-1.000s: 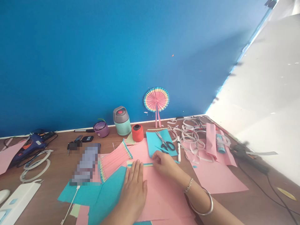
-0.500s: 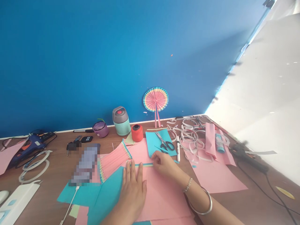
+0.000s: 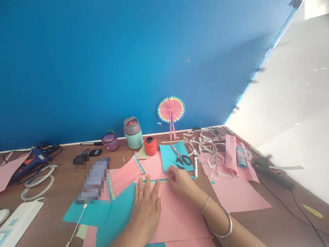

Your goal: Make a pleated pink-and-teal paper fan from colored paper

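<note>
Fingers (image 3: 147, 188) of left hand (image 3: 145, 212) spread over edge of teal strip (image 3: 162, 180); right hand (image 3: 180, 181), two o'clock past narrow gap, curled, grip unclear.

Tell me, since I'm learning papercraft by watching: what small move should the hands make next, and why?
Probably slide the left hand along the narrow teal strip toward the right hand, smoothing the strip against the pink paper: the left hand lies flat with fingertips by the strip, and the right hand's curled fingers meet its visible right end.
</note>
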### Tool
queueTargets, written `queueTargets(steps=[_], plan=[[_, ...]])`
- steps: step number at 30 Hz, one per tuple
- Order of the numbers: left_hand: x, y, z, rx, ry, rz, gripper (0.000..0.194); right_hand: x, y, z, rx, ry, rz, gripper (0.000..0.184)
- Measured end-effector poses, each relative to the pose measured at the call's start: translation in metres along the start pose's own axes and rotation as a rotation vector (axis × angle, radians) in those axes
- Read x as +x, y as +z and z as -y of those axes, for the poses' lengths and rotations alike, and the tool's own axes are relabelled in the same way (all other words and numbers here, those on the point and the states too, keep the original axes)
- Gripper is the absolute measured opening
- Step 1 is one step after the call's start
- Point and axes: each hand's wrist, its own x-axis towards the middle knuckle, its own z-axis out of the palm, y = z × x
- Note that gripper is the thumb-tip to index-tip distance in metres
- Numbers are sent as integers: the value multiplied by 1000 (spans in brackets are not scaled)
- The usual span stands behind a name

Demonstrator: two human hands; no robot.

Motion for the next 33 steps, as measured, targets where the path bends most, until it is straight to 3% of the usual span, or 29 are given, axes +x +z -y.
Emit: queueTargets(steps=[14,20,24,29,33], plan=[[0,-1,0,0,-1,47,52,-1,3,5,-152,15,8,30],[0,4,2,7,23,-16,51,-2,3,5,-294,-7,-46,18],[-1,10,4,29,49,-79,52,-2,-5,-3,-366,50,-126,14],[-1,12,6,57,41,-98,51,-2,-19,-14,-440,140,-111,30],[0,18,7,90,27,-125,54,-2,-29,-16,-405,179,-74,24]])
